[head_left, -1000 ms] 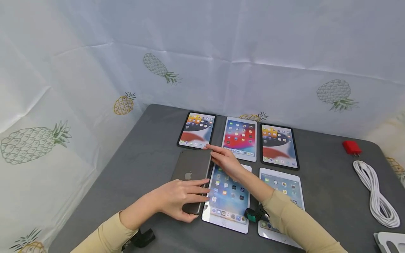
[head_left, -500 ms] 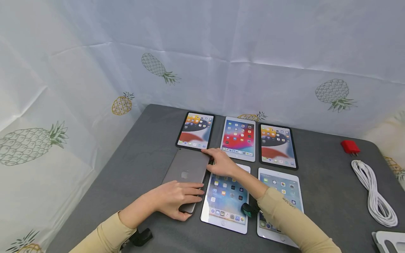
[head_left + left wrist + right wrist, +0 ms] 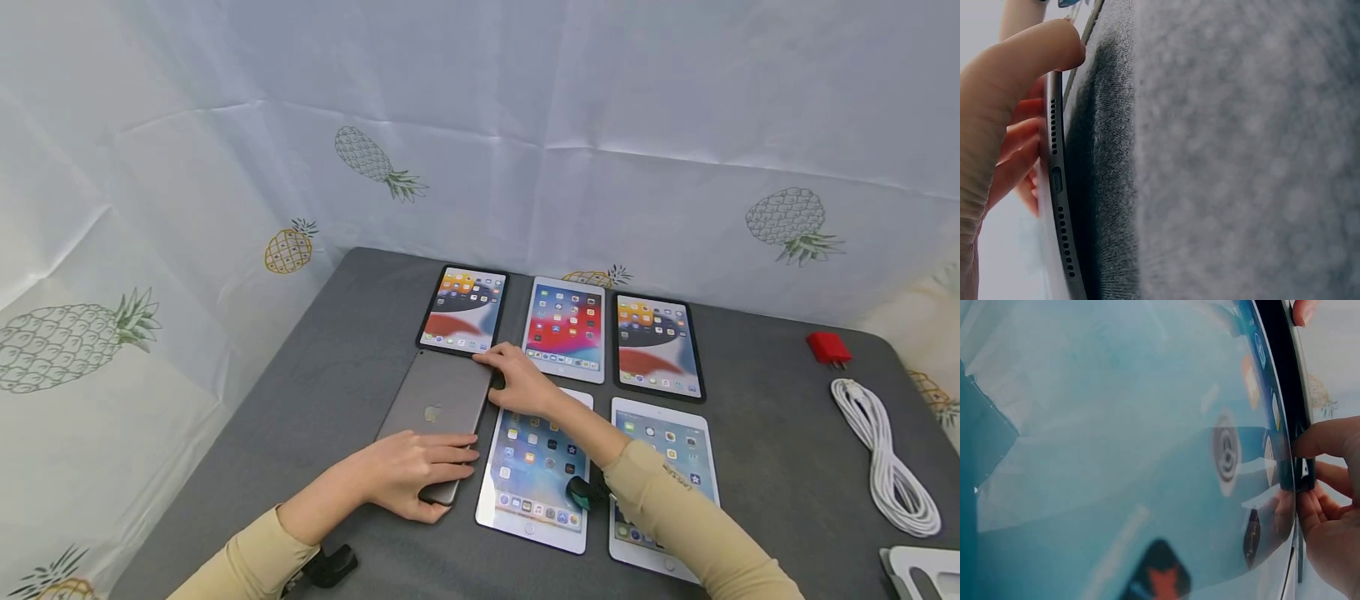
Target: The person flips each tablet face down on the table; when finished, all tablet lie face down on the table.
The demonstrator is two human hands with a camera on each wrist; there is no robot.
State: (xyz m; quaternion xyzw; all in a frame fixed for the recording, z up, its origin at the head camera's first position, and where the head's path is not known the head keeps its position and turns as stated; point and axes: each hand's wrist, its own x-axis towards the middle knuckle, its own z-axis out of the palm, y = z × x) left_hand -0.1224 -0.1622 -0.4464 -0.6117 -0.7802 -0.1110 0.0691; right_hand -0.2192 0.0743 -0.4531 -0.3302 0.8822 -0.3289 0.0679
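A grey tablet (image 3: pixel 442 383) lies back-up at the left of the front row, its apple logo showing. My left hand (image 3: pixel 408 471) reaches across its near part. The left fingers rest over the back to the right edge, and the thumb bends at the near edge. In the left wrist view, that tablet edge (image 3: pixel 1059 181) shows a port and speaker holes. My right hand (image 3: pixel 521 383) holds the tablet's far right corner between thumb and fingers. In the right wrist view, the right fingers (image 3: pixel 1329 506) are at that corner, beside a lit screen (image 3: pixel 1116 425).
Against the grey tablet's right side lies a white tablet (image 3: pixel 506 500), with another white tablet (image 3: pixel 637 546) under the right forearm. Behind are a black tablet (image 3: pixel 463 308), a white one (image 3: pixel 566 329) and a black one (image 3: pixel 660 346). A red plug (image 3: pixel 828 347) and white cable (image 3: pixel 885 458) lie right.
Both hands have shifted the grey tablet slightly left, away from the white tablet. My right fingers have drawn back from over the black tablet's near edge to the grey tablet's corner.
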